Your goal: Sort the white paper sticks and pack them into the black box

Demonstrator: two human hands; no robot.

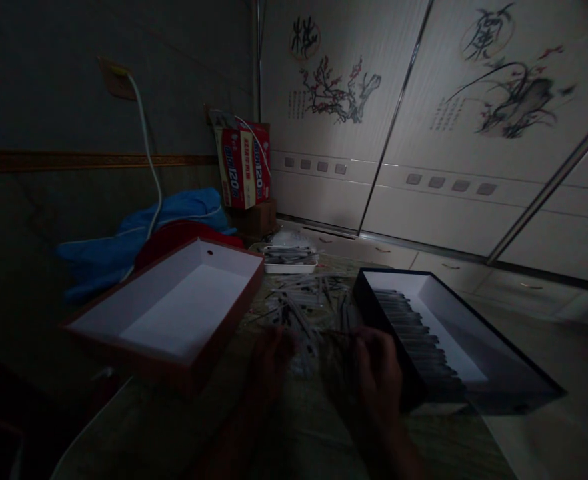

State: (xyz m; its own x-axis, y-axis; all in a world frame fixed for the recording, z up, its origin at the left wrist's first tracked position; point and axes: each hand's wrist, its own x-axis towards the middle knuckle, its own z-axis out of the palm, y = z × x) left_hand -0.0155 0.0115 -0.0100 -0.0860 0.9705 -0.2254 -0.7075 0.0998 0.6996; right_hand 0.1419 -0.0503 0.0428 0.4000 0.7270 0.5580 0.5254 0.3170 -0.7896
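Note:
My left hand (271, 363) sits in the dim foreground at the near edge of a loose pile of thin white and grey sticks (304, 307), and its fingers are hard to make out. My right hand (377, 363) is beside the long side of a black box (439, 340), with a thin dark stick (344, 333) running from its fingers toward the pile. Grey sticks lie side by side in rows inside the black box. To the left stands an open, red-rimmed box with a white inside (169, 300).
A white tray holding more sticks (289, 267) stands beyond the pile. Behind it are a blue cloth (139, 240), a red-and-white carton (244, 163) on a brown box, and a white cable on the wall. Painted cabinet doors (399, 133) line the right.

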